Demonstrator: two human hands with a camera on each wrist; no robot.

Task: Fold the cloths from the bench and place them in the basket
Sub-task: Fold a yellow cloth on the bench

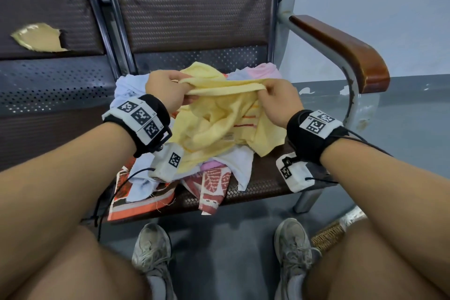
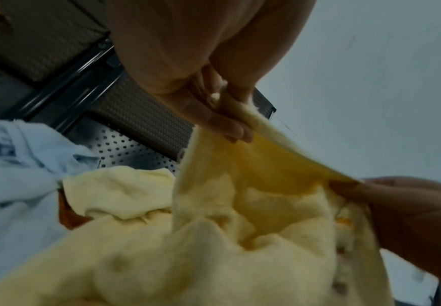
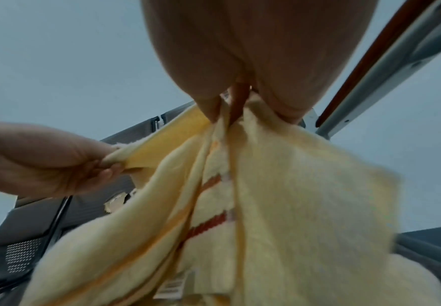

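2 hands point(image 1: 168, 89) point(image 1: 280, 102) pinch my yellow cloth's point(image 1: 219, 117) top edge at 9 and 3 o'clock, stretching it flat for folding above the counter point(image 1: 263, 185).

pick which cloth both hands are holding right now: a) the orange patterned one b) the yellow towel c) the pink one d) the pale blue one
b: the left hand and the right hand each pinch the top edge of the yellow towel, stretched between them above the pile on the bench; the other cloths lie untouched below.
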